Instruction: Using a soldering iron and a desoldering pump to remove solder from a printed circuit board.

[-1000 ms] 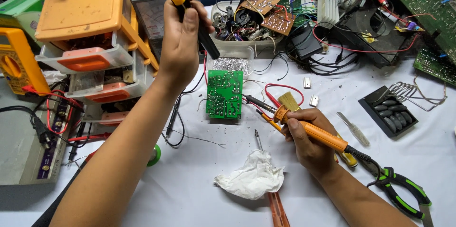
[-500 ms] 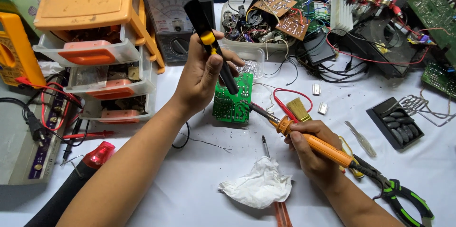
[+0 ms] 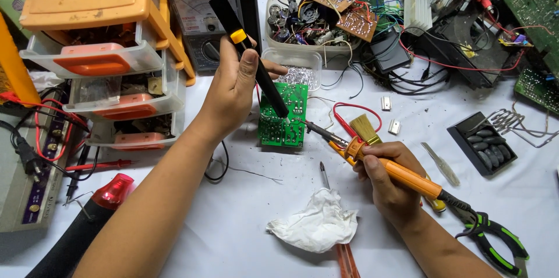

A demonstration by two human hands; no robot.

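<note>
On the white-covered worktop [image 3: 244,225], the green rectangular circuit board [image 3: 283,116] lies near the middle, toward the back edge. The left hand [image 3: 236,89] is clamped around a black desoldering pump with a yellow band [image 3: 250,54], its tip on the board. The right hand [image 3: 390,179] grips an orange-handled soldering iron [image 3: 372,158], tip at the board's right edge. A crumpled white tissue [image 3: 314,225] lies near the front edge; orange plastic drawers [image 3: 105,51] stand at the back left corner.

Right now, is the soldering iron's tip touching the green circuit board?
Touching, as far as the head view shows: the soldering iron in the right hand ends with its tip on the green circuit board, beside the black pump's nozzle, no gap visible.
</note>
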